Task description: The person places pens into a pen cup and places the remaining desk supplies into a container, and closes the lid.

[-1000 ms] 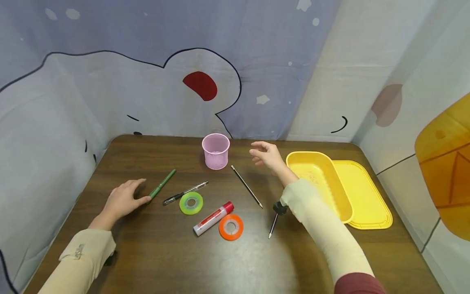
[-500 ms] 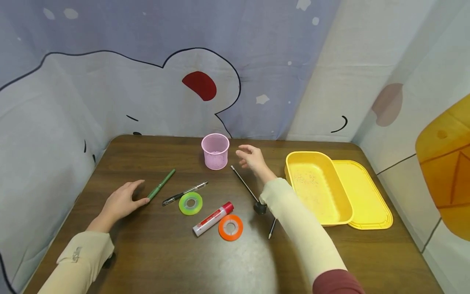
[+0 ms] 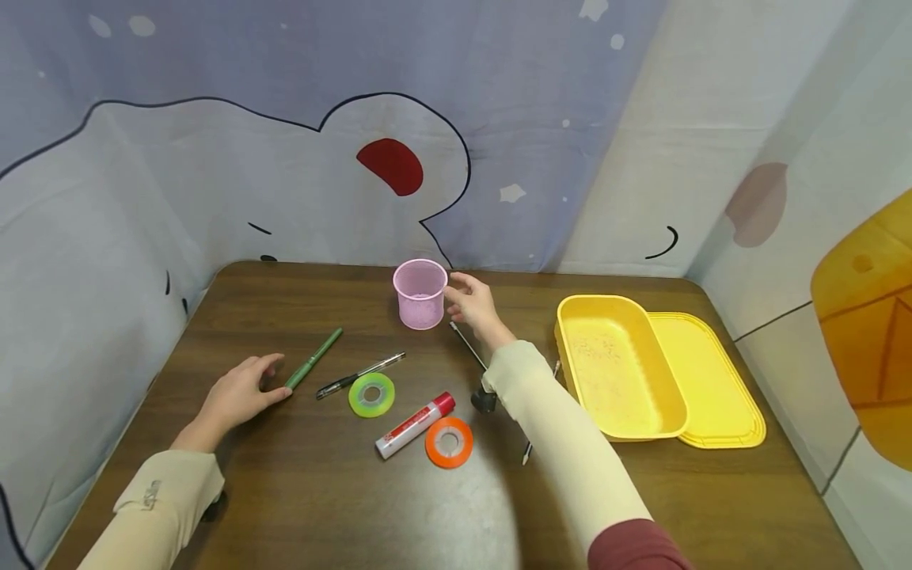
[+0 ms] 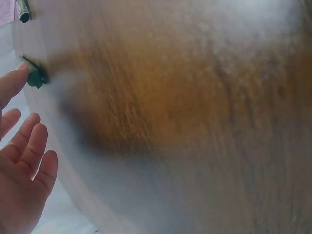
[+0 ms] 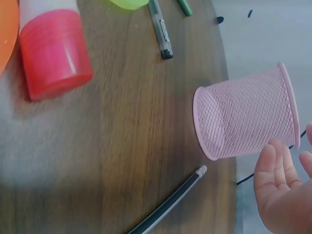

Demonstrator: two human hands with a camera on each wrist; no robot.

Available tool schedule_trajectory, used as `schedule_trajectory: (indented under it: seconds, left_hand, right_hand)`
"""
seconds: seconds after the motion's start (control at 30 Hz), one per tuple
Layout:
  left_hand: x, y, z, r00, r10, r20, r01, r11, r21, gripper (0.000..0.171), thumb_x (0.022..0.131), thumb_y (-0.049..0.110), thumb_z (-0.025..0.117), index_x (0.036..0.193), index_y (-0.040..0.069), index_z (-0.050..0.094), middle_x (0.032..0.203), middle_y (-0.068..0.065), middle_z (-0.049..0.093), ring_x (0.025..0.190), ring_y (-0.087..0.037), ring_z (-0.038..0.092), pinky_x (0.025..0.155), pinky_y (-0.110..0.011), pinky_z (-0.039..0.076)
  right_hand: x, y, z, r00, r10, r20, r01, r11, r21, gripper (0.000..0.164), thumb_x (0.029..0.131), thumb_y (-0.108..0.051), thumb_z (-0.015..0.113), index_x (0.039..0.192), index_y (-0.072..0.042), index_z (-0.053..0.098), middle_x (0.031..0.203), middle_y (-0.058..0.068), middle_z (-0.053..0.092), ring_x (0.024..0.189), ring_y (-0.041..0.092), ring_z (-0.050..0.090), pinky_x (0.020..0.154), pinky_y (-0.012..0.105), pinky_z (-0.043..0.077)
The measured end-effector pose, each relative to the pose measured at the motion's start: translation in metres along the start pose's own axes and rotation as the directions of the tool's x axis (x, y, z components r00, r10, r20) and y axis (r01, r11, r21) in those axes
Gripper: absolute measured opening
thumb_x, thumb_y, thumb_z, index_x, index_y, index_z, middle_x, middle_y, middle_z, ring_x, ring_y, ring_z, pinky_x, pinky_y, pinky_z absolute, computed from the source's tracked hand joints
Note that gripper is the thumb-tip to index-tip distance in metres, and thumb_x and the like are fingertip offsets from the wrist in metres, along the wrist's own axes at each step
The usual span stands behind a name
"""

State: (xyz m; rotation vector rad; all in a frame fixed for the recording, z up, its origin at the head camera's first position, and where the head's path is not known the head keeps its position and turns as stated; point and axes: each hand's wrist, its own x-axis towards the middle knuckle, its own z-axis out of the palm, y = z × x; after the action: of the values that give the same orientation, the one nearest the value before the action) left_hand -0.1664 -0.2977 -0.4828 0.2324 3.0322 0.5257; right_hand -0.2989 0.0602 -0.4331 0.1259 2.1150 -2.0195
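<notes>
Advised: close lightly on the wall of the pink mesh cup [image 3: 420, 307], keeping it level | right grip [image 3: 473, 307]: spread at its rim, contact unclear | left grip [image 3: 237, 394]: spread, thumb at the green pen [image 3: 315, 359] | cup: upper middle of frame, upright, mouth up | pen: left of centre, long axis lower left to upper right, tip unclear

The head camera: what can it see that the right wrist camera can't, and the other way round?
Only the head view shows the yellow tub, yellow lid, left hand and a second pencil.

Only the right wrist view shows the palm side of the right hand and, clearly, the mesh of the pink cup.

Both show that hand and cup, the glue stick, orange roll, green roll, two pens and the pencil near the cup.
</notes>
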Motion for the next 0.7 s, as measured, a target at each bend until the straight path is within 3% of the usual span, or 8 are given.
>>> schedule_trajectory:
  seconds: [0.27, 0.33, 0.5, 0.57, 0.7]
  left_hand:
    - [0.001, 0.003, 0.002, 1.000, 0.002, 0.007, -0.002, 1.000, -0.006, 0.056, 0.075, 0.038, 0.066, 0.118, 0.005, 0.051, 0.087, -0.006, 0.056, 0.070, -0.016, 0.049, 0.058, -0.034, 0.040]
    - [0.002, 0.003, 0.003, 1.000, 0.000, 0.018, 0.000, 1.000, -0.008, 0.055, 0.075, 0.039, 0.065, 0.117, 0.004, 0.052, 0.085, -0.003, 0.055, 0.068, -0.015, 0.048, 0.058, -0.032, 0.039]
    - [0.003, 0.005, 0.005, 0.999, -0.015, 0.042, 0.015, 1.000, -0.011, 0.056, 0.076, 0.040, 0.064, 0.117, 0.004, 0.052, 0.082, -0.001, 0.054, 0.064, -0.012, 0.044, 0.055, -0.027, 0.035]
    - [0.004, 0.005, 0.006, 0.999, -0.018, 0.047, 0.019, 1.000, -0.016, 0.056, 0.076, 0.040, 0.064, 0.117, 0.004, 0.051, 0.081, 0.000, 0.053, 0.062, -0.011, 0.043, 0.053, -0.026, 0.034]
    - [0.005, 0.008, 0.007, 0.999, -0.019, 0.048, 0.020, 0.999, -0.026, 0.053, 0.077, 0.038, 0.064, 0.116, 0.004, 0.052, 0.078, 0.000, 0.052, 0.061, -0.011, 0.042, 0.053, -0.025, 0.033]
  right_hand:
    - [0.006, 0.006, 0.010, 0.997, -0.058, -0.045, 0.055, 0.996, -0.069, 0.042, 0.080, -0.011, 0.063, 0.121, -0.011, 0.052, 0.079, 0.012, 0.056, 0.050, 0.013, 0.055, 0.050, 0.031, 0.051]
    - [0.019, 0.018, 0.009, 0.995, -0.095, -0.039, 0.092, 0.994, -0.067, 0.044, 0.078, -0.016, 0.066, 0.120, -0.015, 0.053, 0.074, 0.009, 0.057, 0.049, 0.014, 0.056, 0.048, 0.030, 0.050]
    - [0.028, 0.018, 0.012, 0.997, -0.043, -0.062, 0.037, 0.994, -0.101, 0.048, 0.078, -0.013, 0.066, 0.123, -0.014, 0.050, 0.073, 0.007, 0.057, 0.054, 0.019, 0.058, 0.051, 0.034, 0.052]
    - [0.014, 0.001, 0.015, 0.997, 0.014, -0.073, -0.022, 0.994, -0.110, 0.048, 0.080, -0.006, 0.062, 0.126, -0.010, 0.047, 0.074, 0.008, 0.055, 0.056, 0.019, 0.058, 0.055, 0.036, 0.053]
    - [-0.004, -0.016, 0.017, 0.999, 0.042, -0.029, -0.043, 0.998, -0.053, 0.052, 0.080, 0.002, 0.057, 0.129, -0.006, 0.042, 0.070, 0.005, 0.051, 0.051, 0.011, 0.053, 0.049, 0.025, 0.049]
